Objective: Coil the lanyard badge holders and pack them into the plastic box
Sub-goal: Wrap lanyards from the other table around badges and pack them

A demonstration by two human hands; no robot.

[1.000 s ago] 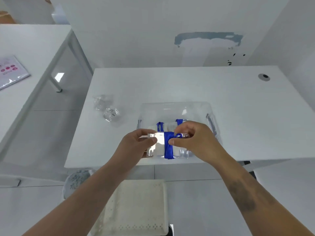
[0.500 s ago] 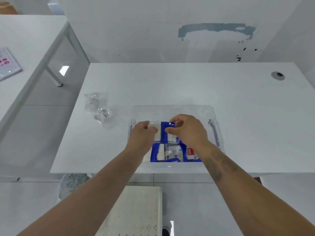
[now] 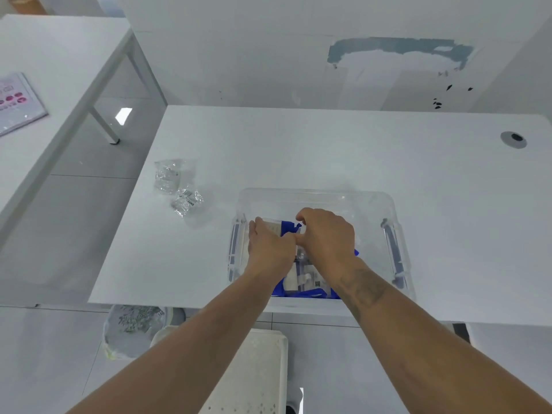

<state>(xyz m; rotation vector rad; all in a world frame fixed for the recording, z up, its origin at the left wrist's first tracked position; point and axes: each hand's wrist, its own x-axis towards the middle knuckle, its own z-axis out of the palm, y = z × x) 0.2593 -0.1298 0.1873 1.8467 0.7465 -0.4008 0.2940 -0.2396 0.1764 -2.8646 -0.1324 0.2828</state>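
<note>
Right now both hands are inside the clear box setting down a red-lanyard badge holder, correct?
Not quite: the lanyard is blue, not red. The head view shows the left hand and right hand inside the clear plastic box setting down the badge holder.

bare forearms — right forearm (image 3: 363, 289) tattooed

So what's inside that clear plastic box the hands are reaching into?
Inside the plastic box are badge holders wrapped in blue lanyard. The left hand and right hand press another one in. The hands and forearms hide whatever lies beneath them.
</note>
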